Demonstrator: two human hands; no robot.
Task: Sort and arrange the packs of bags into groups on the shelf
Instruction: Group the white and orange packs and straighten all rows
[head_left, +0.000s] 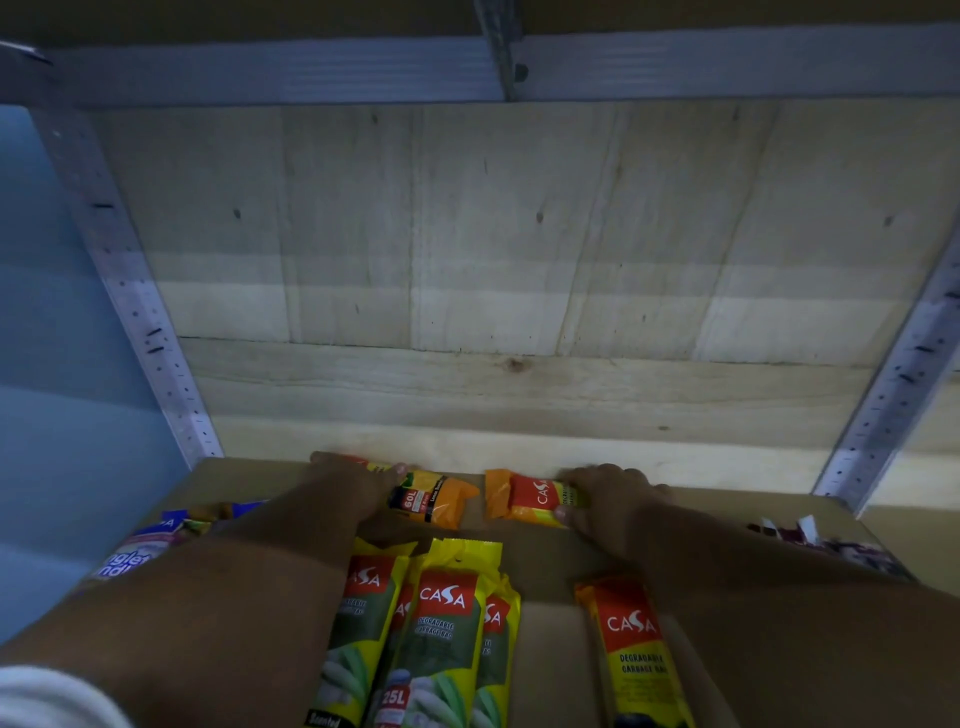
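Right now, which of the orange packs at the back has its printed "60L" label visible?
The orange pack under the left hand shows "60L". The one under the right hand shows only the CASA logo.

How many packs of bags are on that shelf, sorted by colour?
Orange packs: 3, one under the left hand at, one under the right hand at, one nearer at
Yellow-green packs: 3, overlapping
Blue-and-white packs at far left: at least 1, partly hidden
Dark red items at far right: too blurred to count
Total clearly seen: 7
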